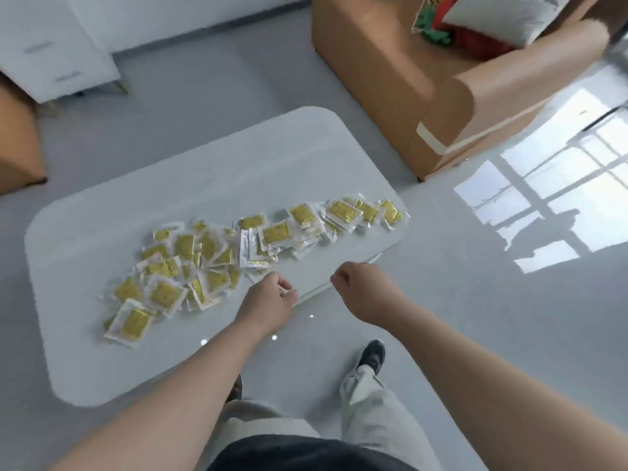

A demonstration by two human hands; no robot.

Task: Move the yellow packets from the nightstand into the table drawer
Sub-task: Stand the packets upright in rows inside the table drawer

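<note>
Several yellow packets (238, 253) in clear wrappers lie scattered in a band across the white table (210, 164), from its near left to its far right corner. My left hand (272, 299) hovers over the table's near edge, just beside the closest packets, fingers curled under with nothing visible in them. My right hand (358, 288) is at the same edge a little to the right, also curled, and nothing shows in its grip. No drawer of the table is visible from this angle.
A white cabinet with drawers (51, 56) stands at the far left. An orange sofa (390, 73) with a pillow (503, 15) sits beyond the table on the right. Another orange piece (17, 141) is at the left edge. My legs and a shoe (372, 355) are on the glossy floor.
</note>
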